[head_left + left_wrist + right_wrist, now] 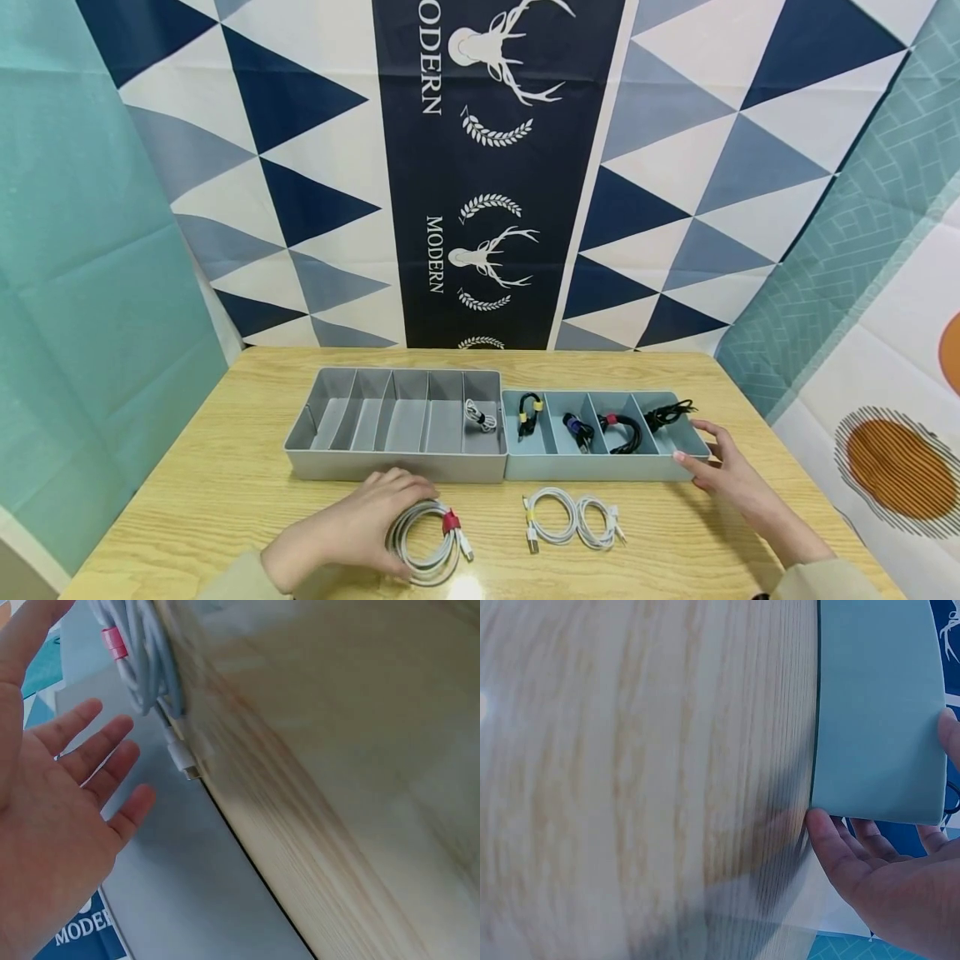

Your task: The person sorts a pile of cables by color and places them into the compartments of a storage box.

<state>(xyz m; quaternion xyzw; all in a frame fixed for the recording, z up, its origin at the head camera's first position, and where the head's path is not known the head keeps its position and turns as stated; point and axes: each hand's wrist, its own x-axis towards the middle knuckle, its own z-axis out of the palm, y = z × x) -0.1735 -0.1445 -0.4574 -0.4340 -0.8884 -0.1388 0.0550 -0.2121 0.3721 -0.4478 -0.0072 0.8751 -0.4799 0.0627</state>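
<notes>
A coiled light grey cable (pixel 427 546) with a red tie lies at the front of the table. Around its left side is my left hand (pixel 378 521), fingers spread and relaxed in the left wrist view; whether they touch the coil I cannot tell. My right hand (pixel 723 471) holds the right end of the blue divided box (pixel 600 468), thumb at the front rim and fingers along the end wall. Dark tied cables sit in its compartments, among them one with a red tie (pixel 630 437). Left of it stands a grey divided box (pixel 397 467).
A white cable (pixel 482 417) lies in the grey box's rightmost compartment. Another white cable (pixel 555 533), coiled in two loops with a yellow tie, lies before the blue box. Patterned cloth (pixel 315 167) hangs behind the wooden table (pixel 202 467).
</notes>
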